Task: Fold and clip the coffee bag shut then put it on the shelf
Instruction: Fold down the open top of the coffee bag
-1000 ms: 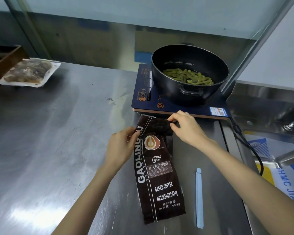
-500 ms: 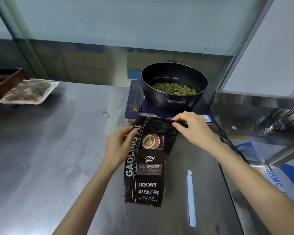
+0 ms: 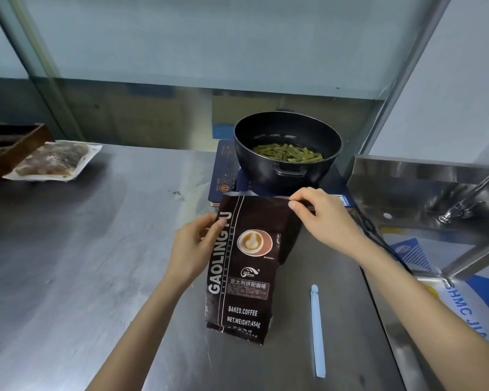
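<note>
A dark brown coffee bag (image 3: 244,280) with white lettering and a coffee-cup picture is held up off the steel table (image 3: 82,263), its top tilted away from me. My left hand (image 3: 194,248) grips its upper left edge. My right hand (image 3: 323,218) pinches the top right corner between thumb and fingers. A long pale blue sealing clip (image 3: 317,330) lies flat on the table just right of the bag, untouched.
A black pot (image 3: 287,153) of green beans sits on a blue induction cooker (image 3: 226,176) right behind the bag. A vacuum-packed food pouch (image 3: 54,160) and a brown wooden box (image 3: 10,145) are at the far left. A steel sink with a tap (image 3: 463,204) is on the right.
The bag has been raised from lying flat on the table, its bottom end lifted toward me. Both hands keep their grips on its top, and my view has tilted upward.
</note>
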`<state>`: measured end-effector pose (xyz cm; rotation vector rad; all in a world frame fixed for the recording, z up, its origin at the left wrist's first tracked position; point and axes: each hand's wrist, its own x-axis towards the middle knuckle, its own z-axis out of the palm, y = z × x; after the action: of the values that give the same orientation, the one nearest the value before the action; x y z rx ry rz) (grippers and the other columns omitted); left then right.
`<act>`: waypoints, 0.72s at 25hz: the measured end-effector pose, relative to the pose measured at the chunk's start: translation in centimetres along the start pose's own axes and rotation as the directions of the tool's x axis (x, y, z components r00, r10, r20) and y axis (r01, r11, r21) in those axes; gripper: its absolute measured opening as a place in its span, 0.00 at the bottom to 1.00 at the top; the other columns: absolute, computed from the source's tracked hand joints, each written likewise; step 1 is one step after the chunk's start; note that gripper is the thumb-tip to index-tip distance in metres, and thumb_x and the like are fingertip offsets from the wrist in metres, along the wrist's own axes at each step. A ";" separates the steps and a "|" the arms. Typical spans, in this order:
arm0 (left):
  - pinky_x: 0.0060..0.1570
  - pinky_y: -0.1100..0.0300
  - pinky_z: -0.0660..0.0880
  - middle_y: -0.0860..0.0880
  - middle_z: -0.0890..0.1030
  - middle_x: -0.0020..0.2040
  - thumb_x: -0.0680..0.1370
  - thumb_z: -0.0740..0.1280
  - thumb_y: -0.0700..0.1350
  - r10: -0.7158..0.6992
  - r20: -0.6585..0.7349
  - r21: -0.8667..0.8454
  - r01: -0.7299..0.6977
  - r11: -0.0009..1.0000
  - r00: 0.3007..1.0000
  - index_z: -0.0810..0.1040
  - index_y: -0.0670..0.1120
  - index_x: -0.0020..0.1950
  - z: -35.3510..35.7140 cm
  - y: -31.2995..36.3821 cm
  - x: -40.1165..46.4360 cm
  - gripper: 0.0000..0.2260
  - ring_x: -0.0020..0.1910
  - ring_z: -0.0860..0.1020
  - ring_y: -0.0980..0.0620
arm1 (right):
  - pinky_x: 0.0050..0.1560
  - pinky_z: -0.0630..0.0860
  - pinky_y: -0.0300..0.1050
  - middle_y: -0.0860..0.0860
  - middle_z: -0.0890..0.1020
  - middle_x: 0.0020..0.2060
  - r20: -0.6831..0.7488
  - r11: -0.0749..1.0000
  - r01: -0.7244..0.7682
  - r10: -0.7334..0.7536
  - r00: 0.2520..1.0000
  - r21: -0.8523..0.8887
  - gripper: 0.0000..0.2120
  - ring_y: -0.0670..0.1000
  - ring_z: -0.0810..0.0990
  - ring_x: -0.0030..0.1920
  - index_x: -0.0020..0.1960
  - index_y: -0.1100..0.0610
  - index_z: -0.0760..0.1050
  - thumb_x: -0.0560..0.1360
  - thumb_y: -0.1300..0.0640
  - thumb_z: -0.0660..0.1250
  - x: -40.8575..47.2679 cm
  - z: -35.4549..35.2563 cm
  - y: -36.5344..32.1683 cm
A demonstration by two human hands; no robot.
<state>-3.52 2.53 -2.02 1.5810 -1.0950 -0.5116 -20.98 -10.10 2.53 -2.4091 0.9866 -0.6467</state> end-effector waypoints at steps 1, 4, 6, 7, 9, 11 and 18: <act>0.30 0.76 0.69 0.59 0.79 0.33 0.76 0.61 0.44 -0.003 0.001 -0.001 0.003 1.000 1.000 0.76 0.56 0.38 0.0 0.0 0.0 0.10 0.31 0.76 0.67 | 0.43 0.63 0.37 0.46 0.74 0.41 0.001 1.000 -0.002 0.001 1.000 0.012 0.07 0.47 0.71 0.47 0.47 0.57 0.75 0.75 0.57 0.59 0.1 -0.2 -0.3; 0.30 0.76 0.69 0.58 0.79 0.34 0.77 0.61 0.44 -0.021 0.010 -0.010 0.021 1.000 1.000 0.76 0.55 0.39 -0.3 -0.1 0.0 0.09 0.31 0.76 0.68 | 0.46 0.66 0.39 0.47 0.73 0.44 0.017 0.999 -0.013 0.012 1.000 0.052 0.06 0.47 0.72 0.47 0.42 0.56 0.74 0.75 0.59 0.60 0.2 -0.5 -0.9; 0.31 0.76 0.70 0.57 0.80 0.35 0.76 0.61 0.44 -0.027 0.015 -0.016 0.027 1.000 1.000 0.77 0.54 0.40 -0.4 -0.1 0.0 0.08 0.32 0.77 0.68 | 0.44 0.66 0.35 0.47 0.73 0.45 0.012 0.997 -0.022 0.021 1.000 0.076 0.06 0.46 0.71 0.47 0.40 0.53 0.72 0.75 0.60 0.60 0.1 -0.5 -0.9; 0.31 0.76 0.70 0.57 0.80 0.35 0.76 0.61 0.44 -0.029 0.014 -0.024 0.029 0.999 0.999 0.77 0.54 0.40 -0.4 -0.1 0.0 0.08 0.32 0.77 0.67 | 0.43 0.65 0.32 0.47 0.73 0.46 0.006 0.996 -0.026 0.026 1.000 0.085 0.06 0.46 0.71 0.47 0.40 0.52 0.72 0.75 0.59 0.60 0.1 -0.4 -0.8; 0.31 0.75 0.70 0.57 0.80 0.35 0.77 0.61 0.44 -0.030 0.021 -0.044 0.031 0.999 0.999 0.77 0.53 0.40 -0.3 0.0 -0.1 0.08 0.32 0.77 0.67 | 0.43 0.64 0.29 0.47 0.72 0.46 -0.009 0.995 -0.034 0.035 0.999 0.097 0.06 0.46 0.71 0.48 0.40 0.51 0.72 0.74 0.59 0.61 0.0 -0.3 -0.5; 0.34 0.74 0.72 0.56 0.81 0.36 0.77 0.61 0.43 -0.022 0.040 -0.058 0.024 0.998 0.999 0.77 0.52 0.42 -0.1 0.1 -0.2 0.08 0.33 0.77 0.65 | 0.46 0.65 0.31 0.47 0.71 0.48 -0.033 0.991 -0.043 0.047 0.998 0.126 0.05 0.44 0.71 0.49 0.43 0.48 0.72 0.74 0.57 0.62 -0.1 0.1 0.1; 0.36 0.74 0.72 0.51 0.82 0.40 0.77 0.60 0.43 -0.029 0.031 -0.055 0.031 0.998 0.999 0.78 0.47 0.46 0.1 0.1 -0.1 0.07 0.37 0.79 0.62 | 0.64 0.68 0.49 0.53 0.65 0.65 -0.062 0.843 -0.311 0.374 0.925 0.439 0.34 0.48 0.67 0.63 0.69 0.51 0.57 0.68 0.50 0.69 -2.5 4.0 2.1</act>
<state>-3.68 2.62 -1.95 1.5471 -1.0724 -0.5832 -21.39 -8.67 -2.40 -1.7694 1.1646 -0.8132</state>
